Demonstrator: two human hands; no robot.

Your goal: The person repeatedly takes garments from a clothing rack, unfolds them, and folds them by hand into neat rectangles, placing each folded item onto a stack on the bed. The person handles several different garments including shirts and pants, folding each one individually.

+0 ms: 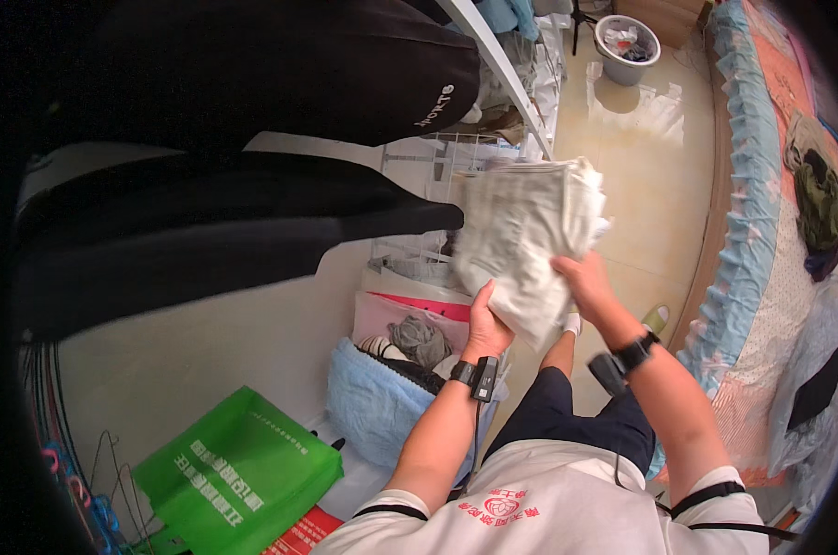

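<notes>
A folded bundle of cream-white cloth (521, 227) is held up in front of me, slightly blurred. My left hand (489, 326) grips its lower left edge, the thumb lying on the near face. On the right side, my right hand (585, 285) is closed on the bundle's edge, thumb also on top. The fingers of both hands are partly hidden behind the cloth. Whether it is a garment or a sheet I cannot make out.
Dark garments (252, 222) hang at the left, beside a white metal rack (507, 69). A blue fluffy-sided basket (372, 398) of clothes and a green bag (243, 472) sit lower left. The bed (761, 305) runs along the right; a bin (626, 51) stands far off.
</notes>
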